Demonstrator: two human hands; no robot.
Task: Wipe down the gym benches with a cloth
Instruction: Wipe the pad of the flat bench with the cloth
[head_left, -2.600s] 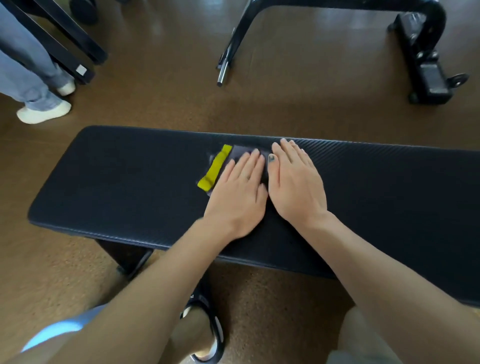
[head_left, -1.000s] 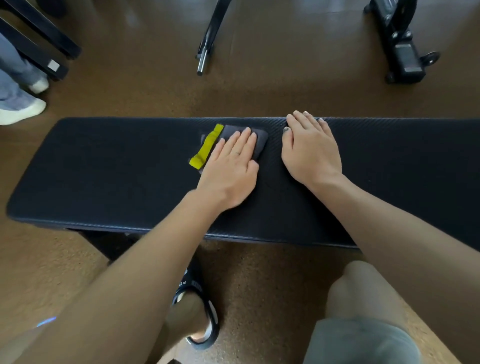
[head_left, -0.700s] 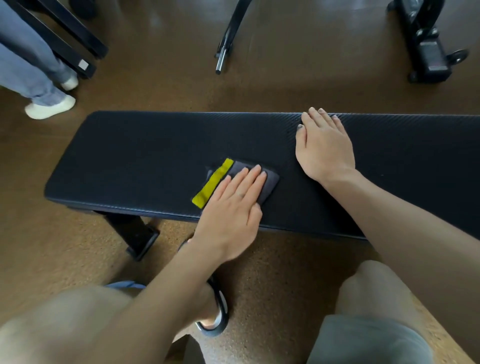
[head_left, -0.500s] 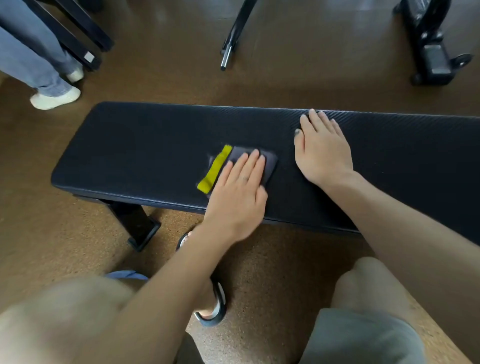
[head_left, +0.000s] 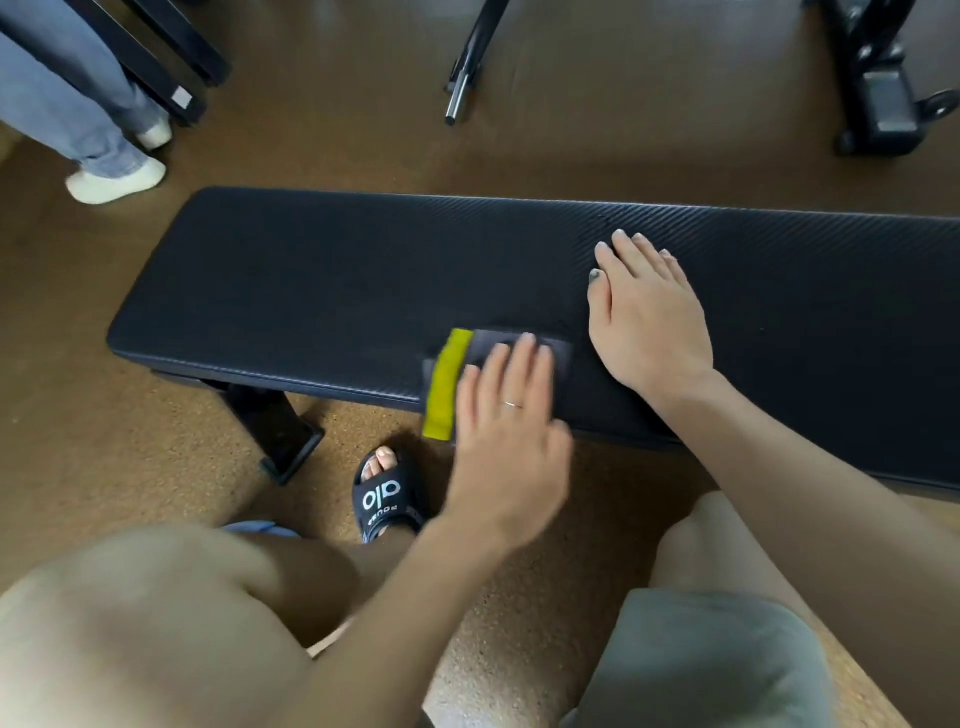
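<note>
Two hands: both lie flat on the bench (head_left: 322, 291).
Left hand (head_left: 506, 436): fingers straight, pressing the cloth (head_left: 556, 353); blurred.
Cloth: dark with a yellow strip, at the bench's near edge, the strip hanging over it.
Right hand (head_left: 649, 317): open, palm down on the pad, just right of the cloth.
Floor: brown; a black sandal (head_left: 387, 499) below the bench.

Grey shorts (head_left: 717, 660), black slide sandal (head_left: 387, 499), thin ring (head_left: 514, 404)
</note>
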